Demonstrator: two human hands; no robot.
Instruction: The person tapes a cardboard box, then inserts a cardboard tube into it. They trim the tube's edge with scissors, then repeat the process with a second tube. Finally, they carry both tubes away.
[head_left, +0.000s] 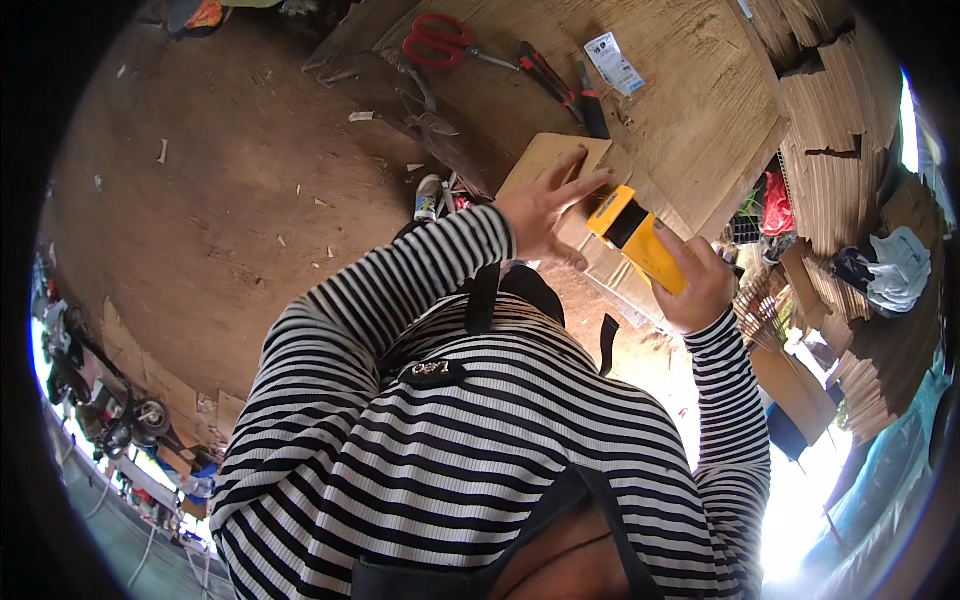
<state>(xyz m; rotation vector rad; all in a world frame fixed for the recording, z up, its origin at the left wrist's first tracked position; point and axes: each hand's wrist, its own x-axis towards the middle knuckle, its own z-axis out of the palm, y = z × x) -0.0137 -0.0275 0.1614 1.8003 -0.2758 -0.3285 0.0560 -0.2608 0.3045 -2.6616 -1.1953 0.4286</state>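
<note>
My right hand (pixel 697 290) is wrapped around a blocky yellow-and-black hand tool (pixel 655 258); its exact kind is unclear. The tool is tilted, its squared yellow end toward my left hand. My left hand (pixel 540 215) has its fingers spread and holds nothing. It hovers over or rests on a flat piece of cardboard (pixel 535 155); I cannot tell whether it touches. A small gap separates the left fingertips from the tool. The cardboard lies at the near edge of a wooden board (pixel 690 110), partly hidden by my hands.
On the board lie red-handled scissors (pixel 437 42), a red-and-black utility knife (pixel 548 80), a dark-handled tool (pixel 592 105) and a printed white card (pixel 614 64). Pliers (pixel 432 122) sit left of these. Stacked cardboard (pixel 825 140) rises at the right. Brown ground (pixel 220 200) spreads left.
</note>
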